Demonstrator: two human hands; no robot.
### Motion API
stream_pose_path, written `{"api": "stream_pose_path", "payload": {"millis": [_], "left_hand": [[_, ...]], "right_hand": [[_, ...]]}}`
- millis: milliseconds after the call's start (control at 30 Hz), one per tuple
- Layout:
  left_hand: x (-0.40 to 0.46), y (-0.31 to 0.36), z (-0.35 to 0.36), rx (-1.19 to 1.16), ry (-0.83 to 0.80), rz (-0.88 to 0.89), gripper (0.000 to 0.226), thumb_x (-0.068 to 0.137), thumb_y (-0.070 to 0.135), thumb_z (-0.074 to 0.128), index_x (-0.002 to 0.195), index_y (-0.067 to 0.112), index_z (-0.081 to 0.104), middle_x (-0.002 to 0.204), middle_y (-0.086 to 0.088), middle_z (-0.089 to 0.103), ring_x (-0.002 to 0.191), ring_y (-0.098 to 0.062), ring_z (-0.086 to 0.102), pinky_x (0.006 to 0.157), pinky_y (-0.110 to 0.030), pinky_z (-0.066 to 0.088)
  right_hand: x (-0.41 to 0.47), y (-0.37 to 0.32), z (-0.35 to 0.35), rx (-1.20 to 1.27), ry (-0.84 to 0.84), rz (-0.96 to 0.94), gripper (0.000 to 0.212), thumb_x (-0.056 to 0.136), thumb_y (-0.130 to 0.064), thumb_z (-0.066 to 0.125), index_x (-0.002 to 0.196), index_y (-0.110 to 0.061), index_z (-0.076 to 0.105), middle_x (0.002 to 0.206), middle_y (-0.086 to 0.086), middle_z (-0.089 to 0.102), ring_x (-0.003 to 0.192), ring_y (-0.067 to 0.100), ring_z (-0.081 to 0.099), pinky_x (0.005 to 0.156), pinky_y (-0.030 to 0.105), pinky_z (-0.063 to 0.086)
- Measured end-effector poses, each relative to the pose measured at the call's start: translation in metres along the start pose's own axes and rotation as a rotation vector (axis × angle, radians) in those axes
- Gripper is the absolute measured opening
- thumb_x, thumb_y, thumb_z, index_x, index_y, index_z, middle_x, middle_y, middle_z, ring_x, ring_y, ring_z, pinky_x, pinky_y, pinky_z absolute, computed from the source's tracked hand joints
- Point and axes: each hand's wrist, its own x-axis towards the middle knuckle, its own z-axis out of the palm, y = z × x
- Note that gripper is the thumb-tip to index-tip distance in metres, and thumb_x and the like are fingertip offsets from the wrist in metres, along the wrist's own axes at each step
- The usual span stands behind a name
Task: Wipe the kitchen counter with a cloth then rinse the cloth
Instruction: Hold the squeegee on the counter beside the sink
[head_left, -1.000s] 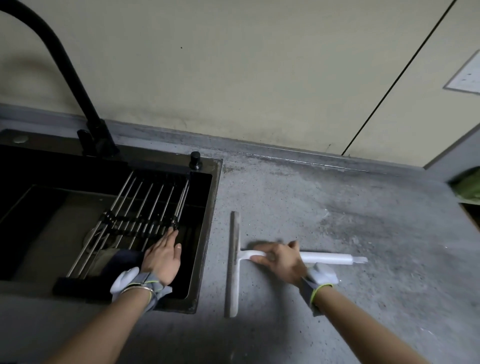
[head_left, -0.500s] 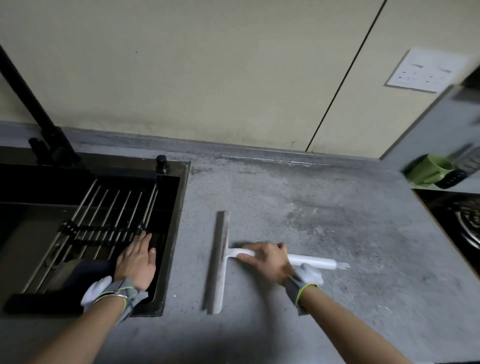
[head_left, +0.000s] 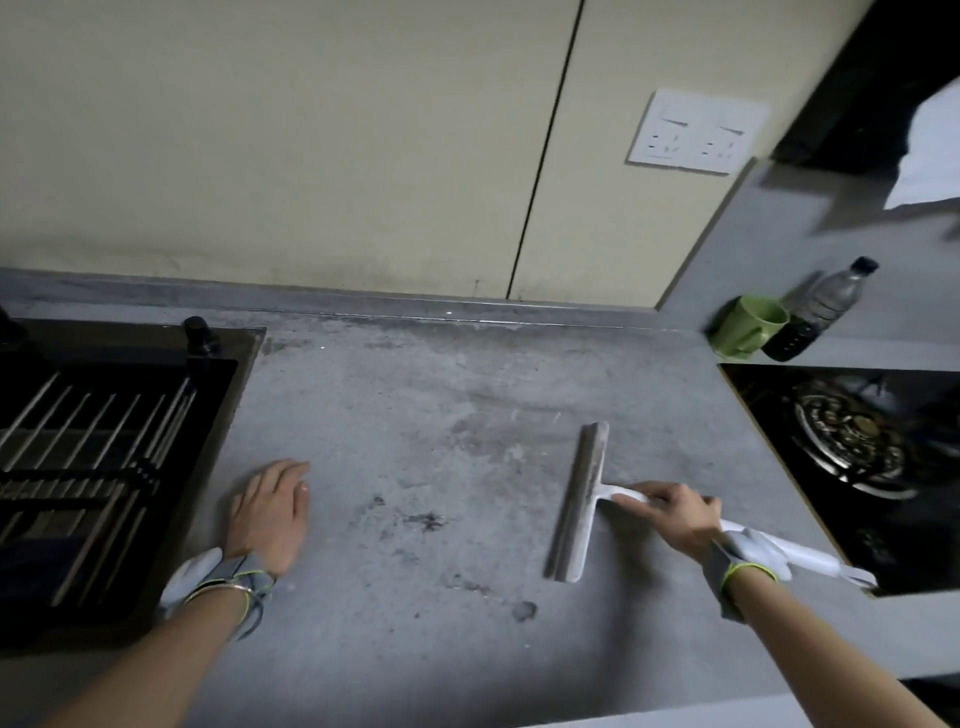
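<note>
A white squeegee (head_left: 581, 501) lies with its blade on the grey counter (head_left: 415, 415), right of the middle. My right hand (head_left: 675, 517) grips its white handle just behind the blade. My left hand (head_left: 270, 512) rests flat on the counter beside the black sink (head_left: 104, 467), fingers straight. Dark dirt spots (head_left: 423, 519) mark the counter between my hands. No cloth shows in the view.
A metal rack (head_left: 93, 447) spans the sink. A black gas hob (head_left: 852, 457) lies at the right, with a green mug (head_left: 748, 327) and a plastic bottle (head_left: 821, 312) on the ledge behind it. A white socket plate (head_left: 693, 132) is on the wall.
My right hand has dragged the squeegee to the right across the counter, away from the sink. My left hand has left the sink rack and now rests on the counter. The view has swung right.
</note>
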Motion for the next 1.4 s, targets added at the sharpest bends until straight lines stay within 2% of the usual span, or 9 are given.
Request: {"api": "stream_pose_path", "payload": {"millis": [233,400,500,567,667,867,967,1233,1400], "left_hand": [[-0.022,0.105,0.044,0.048,-0.058,0.017,0.037,0.101,0.020,0.035,0.136,0.016,0.047,0.146,-0.002,0.041,0.134,-0.022,0.036,0.109,-0.032,0.025],[-0.035,0.130,0.055,0.056,-0.066,0.004,0.037,0.101,0.020,0.034,0.135,0.013,0.048,0.145,-0.004,0.041,0.135,-0.022,0.036,0.112,-0.032,0.025],[-0.043,0.138,0.059,0.054,-0.071,-0.022,0.038,0.102,0.022,0.032,0.137,0.015,0.046,0.148,-0.003,0.038,0.136,-0.022,0.034,0.113,-0.033,0.024],[-0.049,0.141,0.061,0.064,-0.084,-0.063,0.040,0.103,0.025,0.029,0.140,0.018,0.041,0.150,-0.001,0.034,0.138,-0.021,0.030,0.114,-0.033,0.022],[-0.055,0.145,0.058,0.082,-0.093,-0.112,0.042,0.103,0.026,0.026,0.143,0.020,0.036,0.152,0.000,0.031,0.139,-0.022,0.029,0.114,-0.034,0.022],[-0.057,0.156,0.051,0.024,0.017,-0.187,0.039,0.101,0.015,0.038,0.138,0.009,0.045,0.149,-0.008,0.037,0.134,-0.029,0.037,0.107,-0.035,0.026],[-0.054,0.151,0.048,0.034,0.027,-0.188,0.039,0.101,0.016,0.038,0.139,0.007,0.044,0.150,-0.008,0.035,0.135,-0.027,0.036,0.107,-0.034,0.025],[-0.038,0.090,0.036,0.095,-0.058,-0.237,0.045,0.102,0.030,0.030,0.145,0.016,0.033,0.152,-0.004,0.030,0.138,-0.025,0.030,0.112,-0.037,0.025],[-0.028,0.055,0.023,0.081,-0.070,-0.238,0.042,0.102,0.024,0.031,0.143,0.013,0.036,0.151,-0.006,0.032,0.138,-0.027,0.028,0.112,-0.034,0.022]], "right_hand": [[0.015,0.122,-0.051,0.053,0.033,0.098,0.030,0.079,-0.069,0.050,0.088,-0.044,0.064,0.091,-0.016,0.067,0.106,0.014,0.056,0.091,0.037,0.019],[0.024,0.155,-0.054,0.028,-0.003,0.093,0.036,0.078,-0.071,0.049,0.097,-0.044,0.064,0.105,-0.017,0.065,0.117,0.015,0.051,0.101,0.040,0.014],[0.026,0.157,-0.051,0.063,-0.012,0.040,0.027,0.078,-0.070,0.051,0.092,-0.049,0.061,0.101,-0.020,0.063,0.117,0.014,0.051,0.095,0.036,0.016],[0.028,0.153,-0.049,0.062,-0.025,-0.006,0.024,0.078,-0.070,0.049,0.091,-0.052,0.060,0.101,-0.021,0.064,0.115,0.013,0.052,0.087,0.033,0.016],[0.035,0.144,-0.044,0.037,-0.049,-0.078,0.036,0.079,-0.071,0.045,0.103,-0.049,0.061,0.111,-0.019,0.065,0.116,0.012,0.051,0.086,0.032,0.016],[0.046,0.112,-0.032,0.032,-0.121,-0.177,0.040,0.079,-0.074,0.040,0.107,-0.053,0.059,0.117,-0.019,0.063,0.117,0.010,0.049,0.094,0.034,0.018],[0.049,0.095,-0.025,0.021,-0.150,-0.222,0.041,0.079,-0.073,0.040,0.109,-0.052,0.060,0.117,-0.020,0.063,0.117,0.008,0.049,0.091,0.032,0.017],[0.052,0.026,0.005,-0.005,-0.162,-0.302,0.034,0.083,-0.069,0.043,0.104,-0.050,0.062,0.113,-0.022,0.064,0.117,0.006,0.050,0.087,0.032,0.015],[0.051,-0.011,0.022,-0.002,-0.151,-0.313,0.034,0.082,-0.069,0.046,0.103,-0.048,0.063,0.115,-0.020,0.065,0.118,0.007,0.049,0.085,0.031,0.015]]}}
